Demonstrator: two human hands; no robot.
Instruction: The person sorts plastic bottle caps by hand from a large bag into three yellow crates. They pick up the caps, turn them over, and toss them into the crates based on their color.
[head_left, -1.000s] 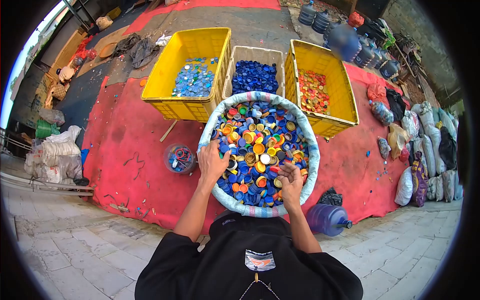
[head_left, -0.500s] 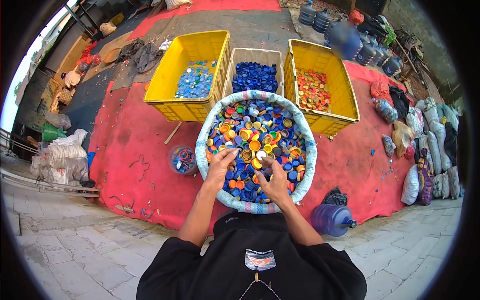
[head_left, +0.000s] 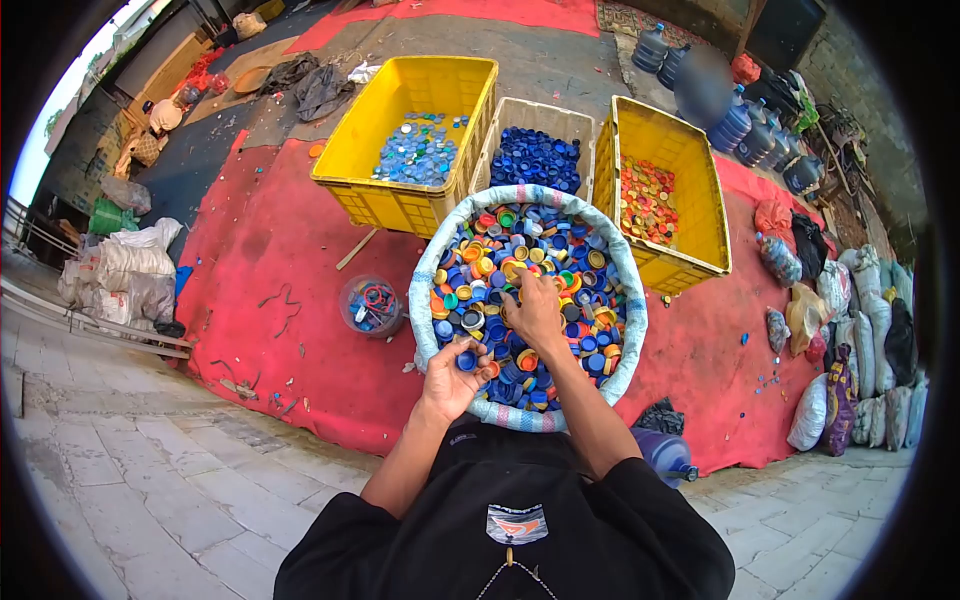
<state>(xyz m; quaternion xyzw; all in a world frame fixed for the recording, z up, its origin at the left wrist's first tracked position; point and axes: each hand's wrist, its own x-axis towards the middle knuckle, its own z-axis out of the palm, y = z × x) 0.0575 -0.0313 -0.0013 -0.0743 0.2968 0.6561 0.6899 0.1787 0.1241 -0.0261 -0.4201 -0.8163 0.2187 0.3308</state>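
Note:
A round basket with a pale blue wrapped rim (head_left: 632, 300) stands before me, full of mixed bottle caps (head_left: 545, 240). My left hand (head_left: 452, 380) is at its near left edge, palm partly up, with a blue cap (head_left: 467, 361) between thumb and fingers. Over the middle of the heap, my right hand (head_left: 534, 312) points down with its fingertips among the caps; whether it grips one is hidden. Behind the basket stand a yellow crate (head_left: 400, 205) with light blue caps, a whitish crate (head_left: 545, 112) with dark blue caps, and another yellow crate (head_left: 690, 170) with red and orange caps.
A clear tub (head_left: 372, 306) of odds and ends sits left of the basket on the red mat (head_left: 270, 340). A large blue water bottle (head_left: 664, 455) lies at the near right. Filled sacks (head_left: 808, 412) line the right side; white bundles (head_left: 125, 275) are at the left.
My hands have moved apart: the right reached farther into the heap, the left drew back to the near left edge with a blue cap. The view has shifted, moving the basket slightly right.

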